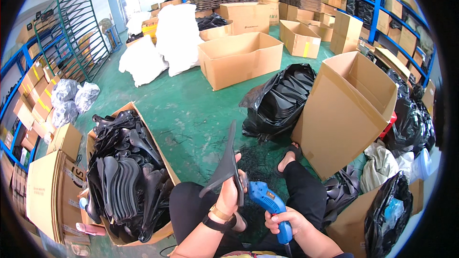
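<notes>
My left hand (229, 195) is closed round a black piece shaped like a bicycle saddle shell (222, 165), tilted with its narrow end up. My right hand (292, 223) grips the handle of a blue corded power tool (268, 199). The tool's head is close beside the shell and my left fingers; whether it touches the shell cannot be made out. To my left, an open cardboard box (170, 168) holds many similar black shells (117, 186), some stacked in a row and others in a loose heap.
Dark shavings (260, 174) litter the green floor between my legs. A tall cardboard box (330, 110) leans by my right foot, beside a black plastic bag (282, 100). Black pieces (342, 191) lie at my right. White sacks (177, 40) and an open box (239, 69) stand ahead.
</notes>
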`<state>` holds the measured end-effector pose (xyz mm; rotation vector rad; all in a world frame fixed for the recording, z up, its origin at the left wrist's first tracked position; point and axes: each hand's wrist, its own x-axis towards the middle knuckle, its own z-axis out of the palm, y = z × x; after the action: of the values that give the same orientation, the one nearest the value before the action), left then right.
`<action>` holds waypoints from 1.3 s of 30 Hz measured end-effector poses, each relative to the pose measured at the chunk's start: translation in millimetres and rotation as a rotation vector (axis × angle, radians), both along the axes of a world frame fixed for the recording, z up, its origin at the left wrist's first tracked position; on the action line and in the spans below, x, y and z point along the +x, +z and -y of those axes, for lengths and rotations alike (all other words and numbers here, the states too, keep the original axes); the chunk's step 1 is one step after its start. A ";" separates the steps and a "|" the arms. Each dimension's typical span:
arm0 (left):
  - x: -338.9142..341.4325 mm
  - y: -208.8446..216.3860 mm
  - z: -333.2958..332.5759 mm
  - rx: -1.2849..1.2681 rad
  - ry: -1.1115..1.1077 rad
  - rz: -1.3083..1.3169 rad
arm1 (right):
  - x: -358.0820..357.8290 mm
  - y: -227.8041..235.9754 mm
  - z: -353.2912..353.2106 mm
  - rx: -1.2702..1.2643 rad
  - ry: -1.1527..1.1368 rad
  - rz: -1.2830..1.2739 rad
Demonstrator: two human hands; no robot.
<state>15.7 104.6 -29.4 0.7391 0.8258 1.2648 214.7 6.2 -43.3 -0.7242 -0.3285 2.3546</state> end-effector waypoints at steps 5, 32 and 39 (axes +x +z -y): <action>-6.8 5.4 -5.1 -0.018 -0.129 0.071 | 10.8 7.1 6.3 0.010 -0.012 -0.017; -3.6 9.7 19.7 -0.126 -0.307 -0.216 | 5.1 -0.3 -11.8 0.071 -0.036 0.061; 0.3 15.1 40.1 -0.096 -0.315 -0.113 | 3.9 -3.1 -26.4 0.088 -0.072 0.055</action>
<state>16.0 64.5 -14.4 0.8328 0.8194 0.9030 218.6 32.6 -46.5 -0.7467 -0.4206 2.2412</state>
